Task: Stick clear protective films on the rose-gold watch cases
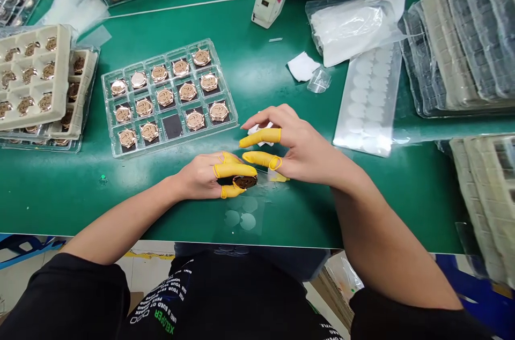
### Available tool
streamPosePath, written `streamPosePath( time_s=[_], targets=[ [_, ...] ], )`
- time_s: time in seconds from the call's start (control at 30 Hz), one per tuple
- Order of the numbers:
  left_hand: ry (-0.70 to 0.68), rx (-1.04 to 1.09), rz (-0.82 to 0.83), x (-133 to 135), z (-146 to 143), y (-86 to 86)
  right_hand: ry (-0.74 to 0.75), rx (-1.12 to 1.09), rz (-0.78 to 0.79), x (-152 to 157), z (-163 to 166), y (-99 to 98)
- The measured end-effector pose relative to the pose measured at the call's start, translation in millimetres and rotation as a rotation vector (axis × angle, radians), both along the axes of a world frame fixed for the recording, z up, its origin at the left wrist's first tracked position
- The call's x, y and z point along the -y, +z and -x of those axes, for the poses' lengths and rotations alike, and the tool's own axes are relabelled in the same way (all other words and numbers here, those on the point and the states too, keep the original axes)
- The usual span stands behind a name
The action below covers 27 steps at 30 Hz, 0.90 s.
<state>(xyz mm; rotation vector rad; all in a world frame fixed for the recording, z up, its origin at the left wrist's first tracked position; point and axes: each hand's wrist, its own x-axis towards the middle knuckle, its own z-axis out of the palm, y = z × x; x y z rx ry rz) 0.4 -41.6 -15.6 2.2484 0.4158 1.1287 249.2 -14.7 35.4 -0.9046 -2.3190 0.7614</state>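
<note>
- Head view, lower middle: the left hand (201, 176) pinches a round rose-gold watch case (245, 182) at its fingertips, in yellow finger cots (235, 170).
- The right hand (300, 151) hangs loosely open just to the right, not touching the case, which shows no long axis.
- Left of the hands: a clear plastic tray (177, 139) of similar cases.

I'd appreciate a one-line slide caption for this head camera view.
Left hand, in yellow finger cots, holds a gold-toned watch case beside a clear tray of watch cases, right hand nearby.

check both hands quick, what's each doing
left hand: closed, holding a round watch case
right hand: partly open, nothing clearly held
</note>
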Motion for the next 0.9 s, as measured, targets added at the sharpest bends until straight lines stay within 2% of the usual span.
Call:
streamPosePath(
  time_s=[0.23, 0.33, 0.43, 0.53, 0.6, 0.7, 0.77, 0.9],
  targets=[
    [-0.007, -0.020, 0.010, -0.2, 0.9, -2.6, 0.010, 0.004, 0.020, -3.0, 2.9, 0.5],
    [-0.003, -0.027, 0.013, -0.3, 1.9, -1.7, -0.055, -0.045, 0.018, -3.8, 3.6, 4.6],
    [0.024, -0.051, 0.043, 0.8, 2.5, 0.4, -0.146, -0.127, 0.083, -3.3, 3.1, 9.1],
    [0.166, -0.113, 0.182, 0.3, 2.9, 2.9, -0.230, -0.247, 0.212, 1.1, 3.0, 12.4],
    [0.269, -0.125, 0.370, -2.2, 3.1, 3.8, -0.266, -0.292, 0.308, 6.6, 4.7, 13.5],
    [0.306, -0.054, 0.639, -7.1, 3.4, 3.0, -0.346, -0.238, 0.392, 15.9, 11.3, 12.0],
    [0.295, -0.023, 0.706, -9.0, 3.5, 1.6, -0.387, -0.192, 0.423, 20.5, 17.4, 8.9],
    [0.287, -0.053, 0.717, -8.9, 2.9, 0.0, -0.378, -0.178, 0.524, 23.4, 27.6, 3.0]
  ],
)
